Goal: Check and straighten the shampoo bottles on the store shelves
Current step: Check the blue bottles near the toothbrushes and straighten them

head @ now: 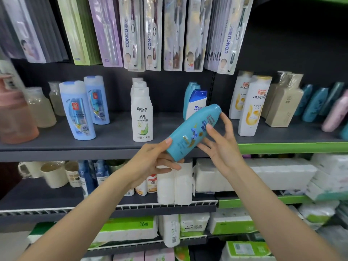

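Both hands hold 1 teal bottle in the air in front of the grey shelf, off the shelf board and tilted, its cap end up and to the right, its base down and to the left.

The left hand pinches the base: the thumb lies on the front face at the lower left edge, and the other fingers curl under and behind the base — 1 of them sticks out straight to the right just below it.

The right hand is spread wide. Its thumb presses on the front label about midway up the bottle, 1 long finger reaches up along the right side to just below the cap, and the rest fan out behind the bottle; whether they all touch it I cannot tell.

Taking the teal bottle as the mark: just behind its cap stand the blue-and-white bottles on the shelf; to its left stands a row of white bottles, upright; farther left, 2 pale blue bottles lean slightly. To its right stand 2 white-and-yellow bottles — upright, close together.
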Tool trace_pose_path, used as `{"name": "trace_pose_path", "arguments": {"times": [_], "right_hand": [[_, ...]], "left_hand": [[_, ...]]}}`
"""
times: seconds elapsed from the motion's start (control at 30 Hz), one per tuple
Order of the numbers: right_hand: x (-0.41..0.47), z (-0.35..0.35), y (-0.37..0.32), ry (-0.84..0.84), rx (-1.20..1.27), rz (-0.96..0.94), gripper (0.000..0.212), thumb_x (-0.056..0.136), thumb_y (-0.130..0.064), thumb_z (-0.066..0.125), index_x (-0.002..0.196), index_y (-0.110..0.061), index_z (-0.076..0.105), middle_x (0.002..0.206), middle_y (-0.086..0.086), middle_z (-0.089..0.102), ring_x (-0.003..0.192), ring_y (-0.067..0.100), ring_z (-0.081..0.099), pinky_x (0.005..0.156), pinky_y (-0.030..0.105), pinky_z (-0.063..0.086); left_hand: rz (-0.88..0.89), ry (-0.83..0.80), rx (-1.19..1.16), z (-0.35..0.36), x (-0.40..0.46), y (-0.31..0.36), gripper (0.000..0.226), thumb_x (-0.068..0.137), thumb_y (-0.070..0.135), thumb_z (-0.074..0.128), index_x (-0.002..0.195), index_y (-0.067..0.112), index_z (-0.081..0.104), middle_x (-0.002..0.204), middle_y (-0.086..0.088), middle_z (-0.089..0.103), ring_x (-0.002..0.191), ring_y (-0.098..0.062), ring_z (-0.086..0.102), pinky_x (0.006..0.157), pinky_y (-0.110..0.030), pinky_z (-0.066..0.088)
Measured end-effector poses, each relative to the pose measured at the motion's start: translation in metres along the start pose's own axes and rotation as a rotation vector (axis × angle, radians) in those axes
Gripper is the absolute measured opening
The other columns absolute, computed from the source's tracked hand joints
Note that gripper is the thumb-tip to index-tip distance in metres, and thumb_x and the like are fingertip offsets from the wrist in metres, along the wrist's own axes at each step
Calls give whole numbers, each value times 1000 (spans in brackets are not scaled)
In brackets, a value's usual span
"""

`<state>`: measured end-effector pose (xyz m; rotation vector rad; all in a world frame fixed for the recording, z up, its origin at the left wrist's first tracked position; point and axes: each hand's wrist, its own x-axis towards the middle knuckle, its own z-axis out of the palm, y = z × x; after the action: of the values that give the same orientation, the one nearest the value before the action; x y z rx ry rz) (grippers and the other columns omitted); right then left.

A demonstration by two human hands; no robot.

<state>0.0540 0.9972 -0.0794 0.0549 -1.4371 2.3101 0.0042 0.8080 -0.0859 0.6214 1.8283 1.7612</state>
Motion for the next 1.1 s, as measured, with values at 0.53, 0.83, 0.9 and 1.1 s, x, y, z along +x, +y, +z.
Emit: {"name": "trace_pose_path", "arguments": {"times": [0.53, 0.83, 0.9, 1.1], "right_hand": [[106, -62, -62, 88, -298, -133, 51, 89, -13, 60, 132, -37, 49, 86, -12, 71, 83, 6, 69, 66, 30, 55], [181, -100, -36, 58, -649, -232, 40, 87, -6, 61, 122, -24, 53, 108, 0, 64, 88, 6, 64, 72, 19, 55], [203, -105, -25, 70, -701, -257, 42, 87, -7, 63, 123, -25, 53, 117, 3, 62, 102, 17, 62, 87, 35, 53], [260, -110, -2, 129, -672, -232, 45, 89, -7, 60, 130, -19, 49, 121, 4, 57, 109, 19, 56, 94, 38, 48]], "left_hand": [[566, 450, 414, 23, 123, 69, 12, 90, 19, 59, 80, 23, 64, 76, 4, 71, 57, 0, 59, 51, -12, 44], [445, 605, 323, -3, 230, 82, 11, 95, 21, 51, 93, 20, 62, 86, 5, 66, 77, -12, 60, 67, -24, 48], [407, 599, 306, -8, 249, 81, 14, 96, 20, 49, 99, 19, 62, 92, 2, 66, 80, -11, 59, 73, -27, 49], [309, 536, 303, -17, 293, 88, 16, 97, 21, 49, 101, 16, 63, 99, -7, 65, 88, -19, 58, 88, -42, 50]]}}
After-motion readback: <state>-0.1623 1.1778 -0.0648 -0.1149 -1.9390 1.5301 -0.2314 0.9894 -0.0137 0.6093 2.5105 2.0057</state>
